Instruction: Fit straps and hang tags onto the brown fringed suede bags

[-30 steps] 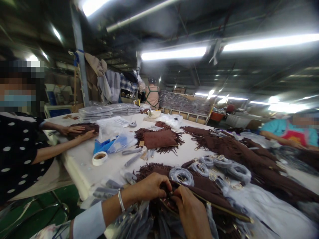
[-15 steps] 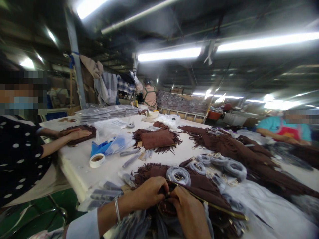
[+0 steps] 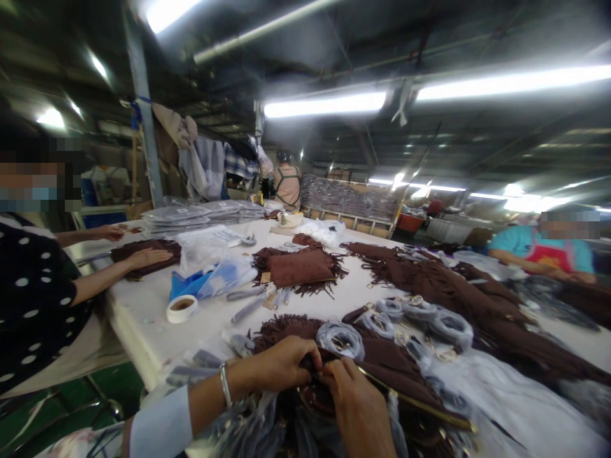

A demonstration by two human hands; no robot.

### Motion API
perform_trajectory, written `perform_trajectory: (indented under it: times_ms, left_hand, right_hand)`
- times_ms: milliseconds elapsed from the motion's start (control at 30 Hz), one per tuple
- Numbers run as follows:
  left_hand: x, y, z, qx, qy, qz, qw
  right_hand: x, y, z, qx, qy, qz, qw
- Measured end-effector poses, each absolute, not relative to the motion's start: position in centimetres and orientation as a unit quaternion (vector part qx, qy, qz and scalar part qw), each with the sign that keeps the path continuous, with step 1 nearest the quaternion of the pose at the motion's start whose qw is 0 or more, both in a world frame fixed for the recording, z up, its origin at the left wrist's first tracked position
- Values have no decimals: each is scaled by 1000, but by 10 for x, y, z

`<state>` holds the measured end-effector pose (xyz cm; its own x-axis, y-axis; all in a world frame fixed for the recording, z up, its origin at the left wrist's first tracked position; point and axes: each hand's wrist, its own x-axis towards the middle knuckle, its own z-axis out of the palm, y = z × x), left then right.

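A dark brown fringed bag (image 3: pixel 389 362) with a gold zip along its edge lies before me, its opening facing me. My left hand (image 3: pixel 289 364) is closed, thumb and fingers pinched at the opening. Close against it, my right hand (image 3: pixel 359 402) pinches the same spot from the other side. What small part of the bag sits between the fingertips is hidden. A coiled strap in grey wrap (image 3: pixel 340 340) rests on the bag just past my hands. Below them hang clear plastic wrappings (image 3: pixel 258 423).
More wrapped straps (image 3: pixel 449 326) and brown fringed pieces (image 3: pixel 458 296) lie to the right. Another fringed bag (image 3: pixel 300 266), a tape roll (image 3: pixel 182 308) and blue-white plastic (image 3: pixel 205 281) lie further up the table (image 3: pixel 153 331). Co-workers are at the left (image 3: pixel 38 292) and right (image 3: pixel 539 245).
My hands stay pinched at the bag's opening, with only slight finger movement. The left co-worker has lifted one hand off a brown bag and reached it further across the table.
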<state>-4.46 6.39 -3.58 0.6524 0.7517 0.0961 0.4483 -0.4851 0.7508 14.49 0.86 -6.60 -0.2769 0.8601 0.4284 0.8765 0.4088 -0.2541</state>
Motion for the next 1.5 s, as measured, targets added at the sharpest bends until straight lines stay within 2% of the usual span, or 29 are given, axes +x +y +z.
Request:
perform_trajectory:
  times_ms: [100, 333, 467, 667, 1200, 1333, 1500]
  left_hand:
    - [-46, 70, -38, 819, 356, 214, 395]
    - [-51, 83, -40, 775, 340, 197, 495]
    - [-50, 81, -36, 753, 328, 196, 535]
    - [-45, 74, -35, 770, 346, 206, 495]
    - [-53, 69, -28, 854, 304, 157, 392]
    - [-50, 65, -30, 860, 308, 177, 368]
    - [-46, 61, -35, 868, 315, 210, 322]
  right_hand:
    - [144, 14, -62, -555, -795, 5, 245]
    - [148, 19, -31, -543, -795, 138, 233]
    - [151, 20, -27, -550, -790, 159, 219]
    - [146, 20, -27, -580, -783, 144, 171]
    - [141, 13, -43, -570, -744, 218, 272]
    - [145, 13, -44, -553, -740, 237, 302]
    - [147, 14, -44, -563, -734, 243, 291]
